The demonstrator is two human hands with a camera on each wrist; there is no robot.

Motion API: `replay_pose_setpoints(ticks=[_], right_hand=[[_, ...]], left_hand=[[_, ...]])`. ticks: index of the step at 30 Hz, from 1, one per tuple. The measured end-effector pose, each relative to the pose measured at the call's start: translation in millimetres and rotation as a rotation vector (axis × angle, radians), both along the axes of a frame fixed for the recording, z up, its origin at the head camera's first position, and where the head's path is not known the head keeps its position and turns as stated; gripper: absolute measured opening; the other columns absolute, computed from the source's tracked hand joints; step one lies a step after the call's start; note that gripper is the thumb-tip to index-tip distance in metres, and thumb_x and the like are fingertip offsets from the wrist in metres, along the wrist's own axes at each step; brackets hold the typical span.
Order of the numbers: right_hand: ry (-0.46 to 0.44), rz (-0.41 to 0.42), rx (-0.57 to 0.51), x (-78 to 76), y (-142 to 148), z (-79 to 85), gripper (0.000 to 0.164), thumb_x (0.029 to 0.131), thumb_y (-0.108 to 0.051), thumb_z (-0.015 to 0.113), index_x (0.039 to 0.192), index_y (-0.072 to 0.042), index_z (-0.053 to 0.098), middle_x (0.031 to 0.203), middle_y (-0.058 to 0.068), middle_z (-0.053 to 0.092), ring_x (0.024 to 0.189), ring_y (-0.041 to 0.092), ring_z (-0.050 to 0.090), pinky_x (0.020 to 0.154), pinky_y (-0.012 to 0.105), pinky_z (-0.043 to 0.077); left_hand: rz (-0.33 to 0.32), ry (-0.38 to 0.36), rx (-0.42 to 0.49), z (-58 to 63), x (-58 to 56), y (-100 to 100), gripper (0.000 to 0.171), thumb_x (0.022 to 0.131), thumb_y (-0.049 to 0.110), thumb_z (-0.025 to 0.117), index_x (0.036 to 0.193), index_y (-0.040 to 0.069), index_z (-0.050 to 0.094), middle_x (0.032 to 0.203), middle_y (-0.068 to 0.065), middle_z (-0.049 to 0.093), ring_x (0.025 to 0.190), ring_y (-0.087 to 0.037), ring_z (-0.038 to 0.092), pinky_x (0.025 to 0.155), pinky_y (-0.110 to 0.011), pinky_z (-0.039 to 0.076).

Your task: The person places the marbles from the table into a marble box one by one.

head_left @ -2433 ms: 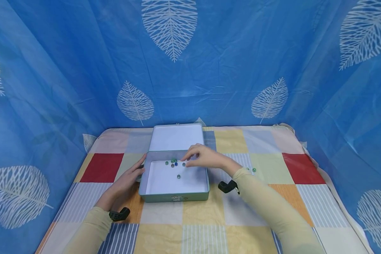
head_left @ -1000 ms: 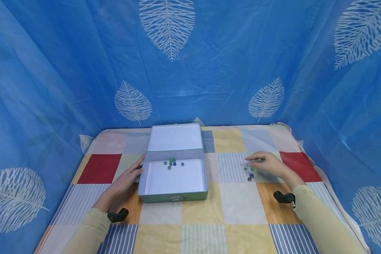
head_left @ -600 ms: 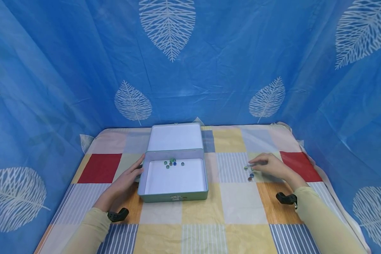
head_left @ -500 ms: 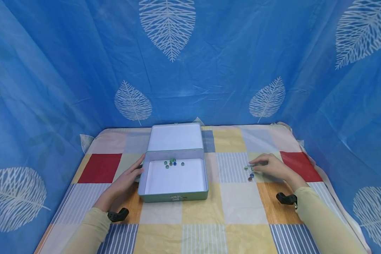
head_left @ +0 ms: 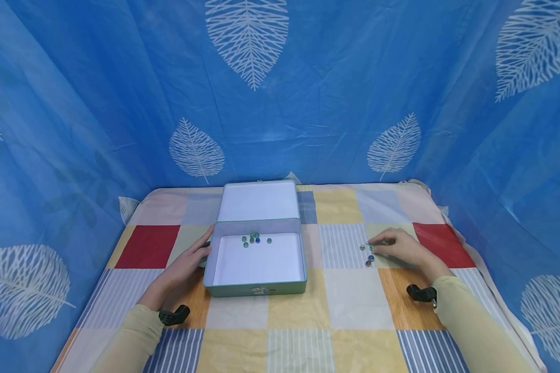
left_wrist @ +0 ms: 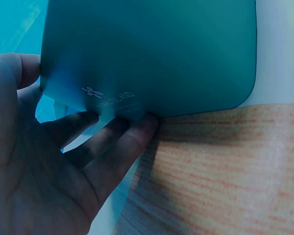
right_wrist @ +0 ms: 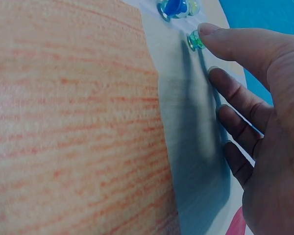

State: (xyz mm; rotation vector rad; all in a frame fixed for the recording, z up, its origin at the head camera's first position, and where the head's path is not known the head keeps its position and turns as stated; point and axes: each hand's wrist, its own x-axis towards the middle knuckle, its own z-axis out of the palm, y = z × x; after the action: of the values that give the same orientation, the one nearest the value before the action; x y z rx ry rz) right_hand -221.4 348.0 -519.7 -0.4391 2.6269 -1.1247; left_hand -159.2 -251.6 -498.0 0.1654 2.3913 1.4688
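My right hand point(head_left: 399, 247) is over the cloth to the right of the box, thumb and index finger at a green glass marble point(right_wrist: 194, 41). In the right wrist view the thumb tip lies against that marble, the index finger is hidden, and the other three fingers are loosely bent. Beside it lie another green marble point(head_left: 362, 247), a blue marble point(head_left: 371, 257) and a brownish marble point(head_left: 368, 263). My left hand point(head_left: 186, 267) rests with extended fingers against the left side of a green metal box point(head_left: 280, 288). Several marbles point(head_left: 257, 240) lie towards the back inside it.
The box's lid point(head_left: 260, 202) is tipped back, white inside, with a latch point(head_left: 258, 290) at the box front. A patchwork tablecloth point(head_left: 298, 313) covers the table. Blue curtains point(head_left: 326, 103) with white leaf prints enclose the back and sides.
My right hand has moved from above the box to the marbles on the cloth and lowered onto the green one. One marble in the box has rolled back-left. My left hand stayed put.
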Motion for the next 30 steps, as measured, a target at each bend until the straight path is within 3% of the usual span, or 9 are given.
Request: replay_pose_setpoints(ticks=[14, 24, 30], right_hand=[[0.028, 0.026, -0.004, -1.4, 2, -3.2, 0.03, 0.093, -0.022, 0.077, 0.122, -0.014, 0.076, 0.12, 0.007, 0.069, 0.111, 0.027, 0.058, 0.092, 0.044, 0.048], [0.047, 0.029, 0.003, -3.0, 5, -11.0, 0.029, 0.093, -0.02, 0.077, 0.121, -0.015, 0.077, 0.117, 0.004, 0.07, 0.109, 0.024, 0.059, 0.09, 0.032, 0.049], [0.048, 0.022, 0.012, -4.6, 6, -14.2, 0.029, 0.092, -0.017, 0.077, 0.121, -0.013, 0.077, 0.116, 0.006, 0.07, 0.109, 0.026, 0.058, 0.091, 0.037, 0.049]], left_hand=[[0.0, -0.004, -0.005, -1.1, 0.2, 0, 0.061, 0.112, 0.035, 0.037, 0.165, 0.037, 0.007, 0.172, -0.002, 0.001, 0.155, -0.038, 0.003, 0.116, -0.072, 0.011], [0.0, -0.01, 0.0, -0.3, 1.0, 2, 0.061, 0.112, 0.035, 0.037, 0.165, 0.039, 0.007, 0.172, -0.002, 0.0, 0.155, -0.038, 0.003, 0.115, -0.072, 0.015], [0.001, -0.018, 0.01, -0.3, 1.6, 2, 0.06, 0.112, 0.035, 0.037, 0.164, 0.041, 0.008, 0.172, -0.002, 0.0, 0.155, -0.039, 0.003, 0.114, -0.073, 0.019]])
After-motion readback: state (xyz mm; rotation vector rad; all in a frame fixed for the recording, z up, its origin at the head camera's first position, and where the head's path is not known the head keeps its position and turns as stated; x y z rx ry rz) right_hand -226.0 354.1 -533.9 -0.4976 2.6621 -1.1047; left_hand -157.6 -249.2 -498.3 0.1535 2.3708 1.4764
